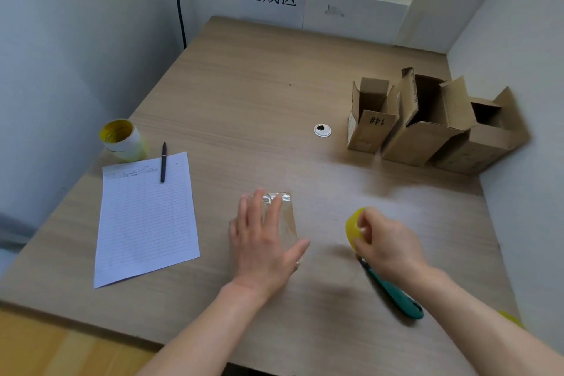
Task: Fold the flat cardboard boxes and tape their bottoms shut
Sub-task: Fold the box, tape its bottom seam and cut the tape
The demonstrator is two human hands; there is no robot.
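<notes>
Taping step, by the look of it. We've got the small cardboard box [288,220] lying near the front of the worktop [244,101], with glossy clear tape across the face that's turned up. The left hand [259,241] lies flat on top of it, grip wide, fingers straight, pressing down. The right hand [387,244] is just beside the box on its right, grip curled round a yellow tape roll [354,227]. A teal utility knife [396,296] lies on the worktop under that wrist. We can't tell whether the strip is cut free of the roll, since it's too blurry there.

Our guess is the seam is being smoothed down. The next move calls for making sure the strip is cut and stuck at both ends, then standing the box with the three folded boxes [427,131] at the far right, which sit open tops up. Off to the left are a lined sheet [146,223], a pen [163,162] and a fat yellowish roll [122,139], probably tape — none of it in play.
</notes>
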